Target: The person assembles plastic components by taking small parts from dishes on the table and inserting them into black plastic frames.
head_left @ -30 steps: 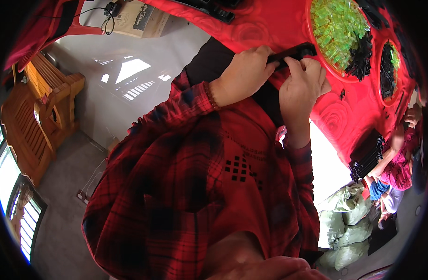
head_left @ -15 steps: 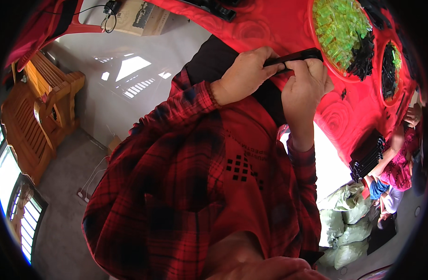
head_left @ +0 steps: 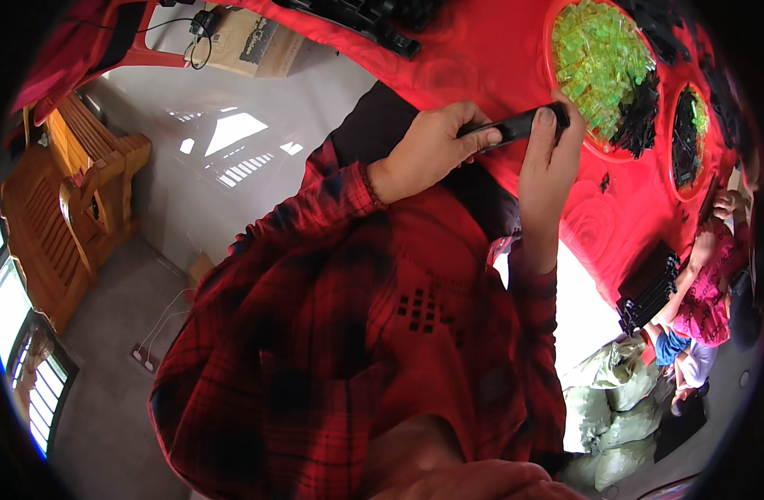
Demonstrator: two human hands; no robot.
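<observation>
A slim black bar-shaped piece [head_left: 515, 127] is held between my two hands above the near edge of the red-covered table. My left hand [head_left: 436, 148] grips its left end, with the thumb along its near side. At the other end, my right hand [head_left: 552, 158] is closed on it, thumb on the face toward me and fingers behind. The exact kind of piece cannot be made out. Just beyond my right hand stands a round red-rimmed tray [head_left: 552, 50] filled with yellow-green translucent pieces [head_left: 599, 62] and thin black pieces [head_left: 638, 118].
A smaller red-rimmed tray [head_left: 676, 179] with black and green pieces lies at the right. Stacked black parts [head_left: 649, 287] sit by another person [head_left: 705, 292]. Black parts [head_left: 382, 25] rest at the far edge. Pale sacks [head_left: 619, 417], a wooden bench [head_left: 57, 208] and a cardboard box [head_left: 253, 42] surround the table.
The black piece has turned in my hands, so its broad face shows more. My right hand's fingers have straightened, with the thumb now flat on the piece. The left hand has shifted slightly toward me.
</observation>
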